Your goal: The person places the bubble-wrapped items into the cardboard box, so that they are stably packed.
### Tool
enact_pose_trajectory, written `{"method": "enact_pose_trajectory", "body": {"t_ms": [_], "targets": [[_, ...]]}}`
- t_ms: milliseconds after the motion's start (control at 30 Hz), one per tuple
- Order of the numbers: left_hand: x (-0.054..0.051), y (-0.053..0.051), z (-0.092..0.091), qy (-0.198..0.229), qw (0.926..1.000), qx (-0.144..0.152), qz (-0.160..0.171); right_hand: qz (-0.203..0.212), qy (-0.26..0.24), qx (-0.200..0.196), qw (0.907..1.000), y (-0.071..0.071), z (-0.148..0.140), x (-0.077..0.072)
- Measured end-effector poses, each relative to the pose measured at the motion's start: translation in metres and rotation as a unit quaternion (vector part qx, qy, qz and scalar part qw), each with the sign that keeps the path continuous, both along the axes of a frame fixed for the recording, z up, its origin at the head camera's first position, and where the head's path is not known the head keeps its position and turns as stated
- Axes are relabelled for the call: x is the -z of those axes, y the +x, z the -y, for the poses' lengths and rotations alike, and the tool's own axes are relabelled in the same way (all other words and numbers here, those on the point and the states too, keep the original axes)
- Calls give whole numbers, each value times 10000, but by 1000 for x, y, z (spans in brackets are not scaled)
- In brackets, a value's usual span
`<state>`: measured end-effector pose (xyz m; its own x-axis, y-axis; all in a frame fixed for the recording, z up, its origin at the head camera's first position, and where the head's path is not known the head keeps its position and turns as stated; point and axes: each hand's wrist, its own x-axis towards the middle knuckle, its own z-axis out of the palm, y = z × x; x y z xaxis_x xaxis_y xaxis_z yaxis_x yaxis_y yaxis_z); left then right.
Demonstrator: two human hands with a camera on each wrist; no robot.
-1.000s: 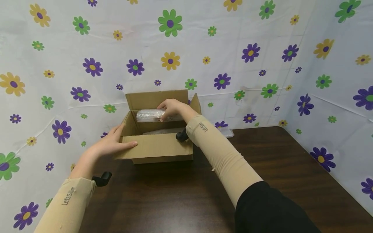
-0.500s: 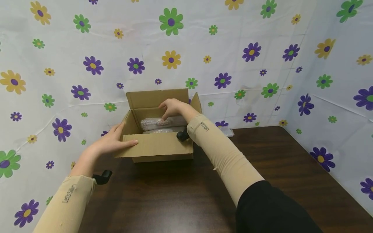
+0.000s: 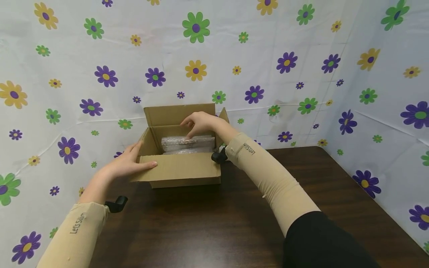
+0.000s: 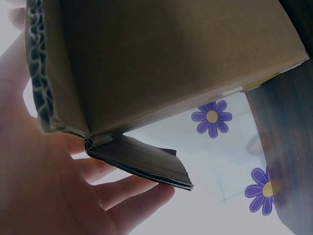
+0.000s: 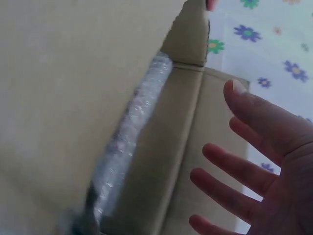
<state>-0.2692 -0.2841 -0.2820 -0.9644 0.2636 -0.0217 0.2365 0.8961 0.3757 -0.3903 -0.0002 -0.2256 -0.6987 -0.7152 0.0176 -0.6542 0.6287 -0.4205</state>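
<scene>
A brown cardboard box [image 3: 181,167] stands with its flaps spread. Inside lie a bubble-wrapped roll [image 3: 201,142] and, in front of it, a second bubble-wrapped item [image 3: 184,151], partly hidden by the front flap. My left hand [image 3: 122,165] grips the box's front left corner, thumb across the front flap; in the left wrist view its fingers [image 4: 132,191] lie against a side flap [image 4: 146,159]. My right hand [image 3: 201,123] is above the roll, holding nothing. The right wrist view shows its fingers spread, apart from the bubble-wrapped roll [image 5: 127,127].
The box stands on a dark wooden table [image 3: 207,223], close to the wall. A white sheet with flowers [image 3: 228,44] covers the walls behind and at right. The raised back flap [image 3: 179,115] and right flap [image 3: 223,116] stand around the right hand.
The right hand has lowered the bubble-wrapped roll into the box and let it go, then lifted slightly off it. The left hand has stayed at the box corner.
</scene>
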Motion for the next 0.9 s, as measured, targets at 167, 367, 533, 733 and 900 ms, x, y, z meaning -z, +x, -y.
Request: {"method": "enact_pose_trajectory", "body": {"t_ms": [167, 367, 533, 733, 900], "targets": [[-1, 0, -1, -11, 10000, 19, 15, -397, 84, -247, 9989, 17, -19, -16], [-1, -1, -2, -23, 10000, 68, -6, -606, -373, -387, 9967, 39, -56, -34], [-1, -1, 0, 16, 9999, 99, 34, -867, -478, -267, 9947, 54, -88, -44], [-1, -1, 1, 15, 10000, 78, 56, -959, -685, 135, 9929, 62, -126, -49], [-3, 1, 0, 19, 9999, 55, 99, -905, -699, 445, 9924, 60, -153, -37]]}}
